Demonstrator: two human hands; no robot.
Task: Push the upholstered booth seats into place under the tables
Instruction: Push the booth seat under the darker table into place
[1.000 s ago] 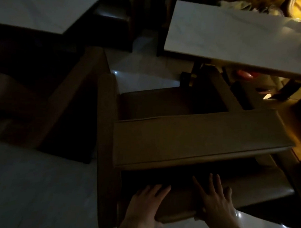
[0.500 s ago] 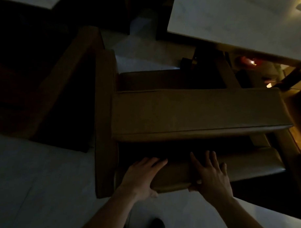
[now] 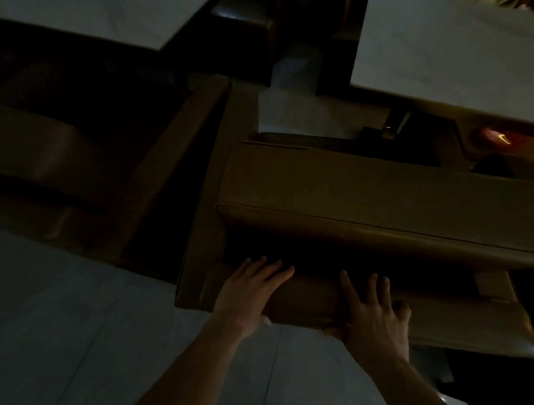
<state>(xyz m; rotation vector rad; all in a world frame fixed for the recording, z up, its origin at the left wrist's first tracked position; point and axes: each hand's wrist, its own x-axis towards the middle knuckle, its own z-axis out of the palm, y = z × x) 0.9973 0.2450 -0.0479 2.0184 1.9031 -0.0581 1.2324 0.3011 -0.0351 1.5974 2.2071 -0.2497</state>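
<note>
- Since the earlier frame, both forearms reach further out and the seat [image 3: 381, 200] sits closer to the right tabletop [image 3: 446, 51], its far edge now near that tabletop's front edge.
- Left hand [image 3: 250, 292] lies flat on the seat's low near edge, fingers straight and spread, thumb hooked under the edge; it presses, probably to drive the seat forward.
- Right hand [image 3: 377, 312] lies just beside it on the same edge, fingers splayed on top, thumb tucked below; palms low likely keep the seat from tipping as it slides on the floor [image 3: 74, 316].
- Seat stands between the person and the right tabletop, not yet under it by my reading.
- Count: two hands, two pale tabletops, one seat being pushed, and a second seat [image 3: 49, 164] at left under the left tabletop [image 3: 85, 8].
- Much is too dark to tell.
</note>
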